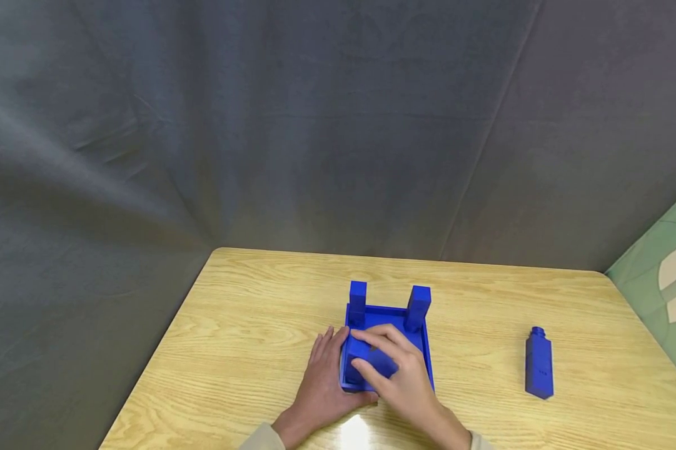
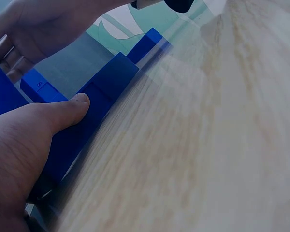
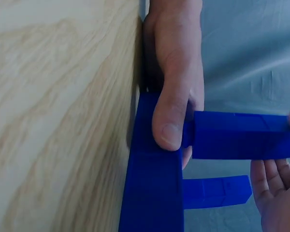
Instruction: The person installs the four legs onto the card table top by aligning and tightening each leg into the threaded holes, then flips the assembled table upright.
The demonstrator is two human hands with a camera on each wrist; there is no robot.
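Note:
A shallow blue square frame (image 1: 394, 319) with raised edges sits on the table, two blue square posts, the left one (image 1: 358, 303) and the right one (image 1: 419, 306), upright at its far corners. My left hand (image 1: 323, 390) holds the frame's near-left corner, its thumb (image 2: 70, 112) against the front wall and its fingers along the left side. Between the thumb and fingers of my right hand (image 1: 408, 381) is a third blue post (image 3: 241, 135), upright at that near-left corner. Its narrow neck (image 3: 187, 135) shows at the frame's edge; how deep it sits is hidden.
Another blue post (image 1: 539, 365) with a threaded-looking neck lies on the wooden table (image 1: 247, 312) to the right. Behind the table hangs a grey curtain (image 1: 338, 125). A green patterned cloth (image 1: 670, 294) is at the right edge.

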